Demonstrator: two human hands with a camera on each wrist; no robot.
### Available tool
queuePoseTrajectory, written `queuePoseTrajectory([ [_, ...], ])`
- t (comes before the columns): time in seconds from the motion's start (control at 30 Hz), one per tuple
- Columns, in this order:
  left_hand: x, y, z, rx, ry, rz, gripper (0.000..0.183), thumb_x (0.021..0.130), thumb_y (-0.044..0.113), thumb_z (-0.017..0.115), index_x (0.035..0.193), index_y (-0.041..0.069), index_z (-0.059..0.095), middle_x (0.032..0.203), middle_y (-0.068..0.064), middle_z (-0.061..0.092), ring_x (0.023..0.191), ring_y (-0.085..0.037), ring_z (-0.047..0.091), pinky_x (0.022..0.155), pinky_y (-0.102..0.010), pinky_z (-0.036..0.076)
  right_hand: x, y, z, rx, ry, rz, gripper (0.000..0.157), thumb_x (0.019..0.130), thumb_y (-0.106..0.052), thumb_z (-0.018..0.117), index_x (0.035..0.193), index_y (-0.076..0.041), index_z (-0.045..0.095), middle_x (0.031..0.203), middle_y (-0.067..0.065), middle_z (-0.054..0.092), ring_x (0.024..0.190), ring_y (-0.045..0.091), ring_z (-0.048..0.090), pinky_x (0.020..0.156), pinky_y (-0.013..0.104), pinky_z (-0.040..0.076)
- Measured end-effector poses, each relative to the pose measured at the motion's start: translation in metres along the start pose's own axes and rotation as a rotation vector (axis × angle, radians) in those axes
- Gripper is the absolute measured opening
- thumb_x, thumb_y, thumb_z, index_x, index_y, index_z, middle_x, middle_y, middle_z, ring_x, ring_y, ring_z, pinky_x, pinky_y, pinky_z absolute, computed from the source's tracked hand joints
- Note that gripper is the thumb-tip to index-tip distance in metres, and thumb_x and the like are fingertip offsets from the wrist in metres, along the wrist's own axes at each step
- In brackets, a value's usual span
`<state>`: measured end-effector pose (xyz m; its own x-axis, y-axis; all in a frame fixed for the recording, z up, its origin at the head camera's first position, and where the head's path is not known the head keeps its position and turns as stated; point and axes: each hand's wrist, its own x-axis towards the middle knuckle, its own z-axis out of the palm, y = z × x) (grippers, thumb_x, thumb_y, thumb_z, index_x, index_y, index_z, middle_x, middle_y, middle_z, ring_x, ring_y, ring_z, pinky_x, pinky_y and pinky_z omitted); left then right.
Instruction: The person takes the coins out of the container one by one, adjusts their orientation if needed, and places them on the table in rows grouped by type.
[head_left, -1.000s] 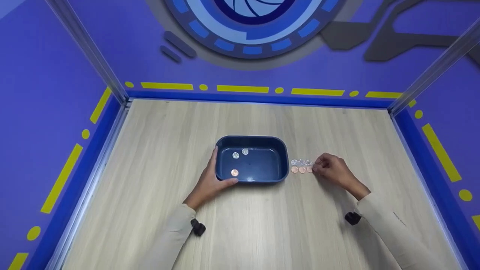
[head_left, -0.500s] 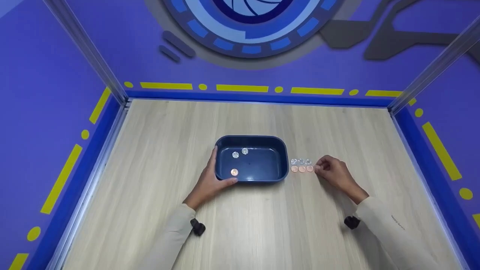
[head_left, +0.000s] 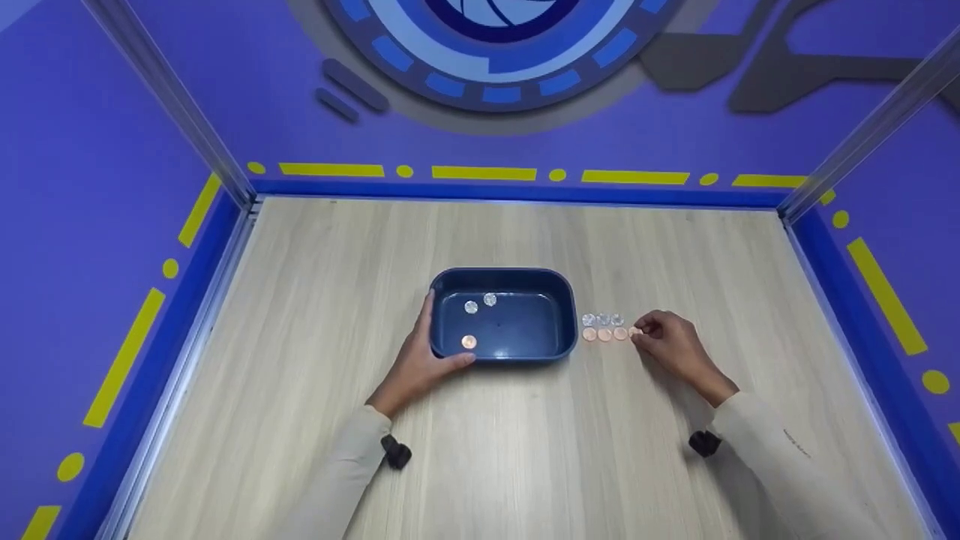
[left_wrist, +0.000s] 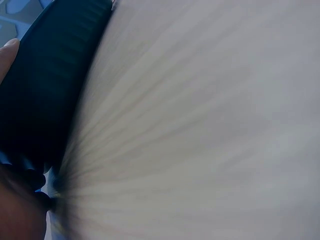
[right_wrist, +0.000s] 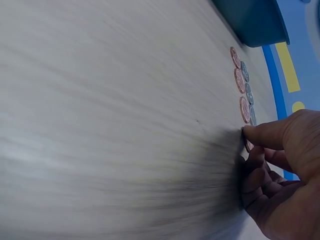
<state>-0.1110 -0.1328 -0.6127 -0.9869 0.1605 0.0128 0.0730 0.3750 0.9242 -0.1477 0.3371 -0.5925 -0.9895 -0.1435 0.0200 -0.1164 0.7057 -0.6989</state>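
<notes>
Fingers of the right hand (head_left: 670, 346) are pinched on a copper coin (head_left: 636, 331), can't really tell if it's flat on the wood. The table (head_left: 525, 450) is pale wood grain, walled in by blue-purple panels (head_left: 480, 151) along the back, left and right edges, with yellow dashes (head_left: 484, 173) and metal posts (head_left: 172, 97) at both back corners. So that coin's right between thumb and fingertips, at the right-edge end of a row with three other copper coins (head_left: 604, 334); three silver coins (head_left: 603, 319) line up on the back-edge side. Left hand (head_left: 420, 367) grips the navy box (head_left: 521, 326) by its near left corner.
</notes>
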Motion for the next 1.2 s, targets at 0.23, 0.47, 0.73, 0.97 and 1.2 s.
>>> queuePoseTrajectory([
  [0.23,0.001,0.001,0.001,-0.018,0.004,0.002,0.134,0.085,0.035,0.098,0.179,0.028,0.003,0.184,-0.01,0.017,0.166,-0.03,0.025,0.133,-0.054,0.024,-0.001,0.001,0.001,0.015,0.014,0.002,0.013,0.098,0.002,0.079,0.11,0.007,0.076,0.098,0.016,0.071,0.087,0.023,0.063,0.069,0.02,0.048],
  [0.47,0.005,0.003,0.001,-0.012,0.014,-0.018,0.135,0.084,0.036,0.098,0.179,0.028,0.003,0.184,-0.009,0.016,0.166,-0.031,0.024,0.133,-0.055,0.023,0.0,0.001,0.002,0.016,0.032,0.009,0.015,0.099,0.0,0.078,0.113,0.007,0.076,0.1,0.016,0.072,0.087,0.023,0.063,0.071,0.02,0.049],
  [0.73,0.0,0.0,0.003,-0.008,0.013,-0.026,0.134,0.084,0.037,0.097,0.179,0.028,0.004,0.183,-0.013,0.016,0.166,-0.035,0.024,0.132,-0.058,0.023,-0.003,-0.004,0.003,0.084,0.03,0.073,0.017,0.103,-0.01,0.078,0.115,0.002,0.076,0.101,0.014,0.074,0.081,0.019,0.068,0.062,0.022,0.055],
  [0.97,0.0,0.0,0.003,-0.024,0.021,-0.006,0.134,0.084,0.036,0.098,0.18,0.028,0.005,0.183,-0.014,0.018,0.164,-0.036,0.026,0.132,-0.058,0.023,0.002,-0.027,-0.001,0.106,0.066,0.021,0.015,0.102,-0.006,0.077,0.114,0.003,0.078,0.102,0.012,0.076,0.09,0.021,0.068,0.074,0.019,0.052],
  [1.2,0.002,-0.001,0.002,-0.043,0.026,0.01,0.136,0.081,0.039,0.099,0.18,0.025,0.006,0.181,-0.017,0.022,0.162,-0.038,0.033,0.13,-0.059,0.026,0.011,-0.059,0.005,0.154,0.068,-0.069,0.014,0.099,-0.002,0.079,0.112,0.004,0.078,0.099,0.009,0.078,0.087,0.021,0.071,0.071,0.019,0.056],
])
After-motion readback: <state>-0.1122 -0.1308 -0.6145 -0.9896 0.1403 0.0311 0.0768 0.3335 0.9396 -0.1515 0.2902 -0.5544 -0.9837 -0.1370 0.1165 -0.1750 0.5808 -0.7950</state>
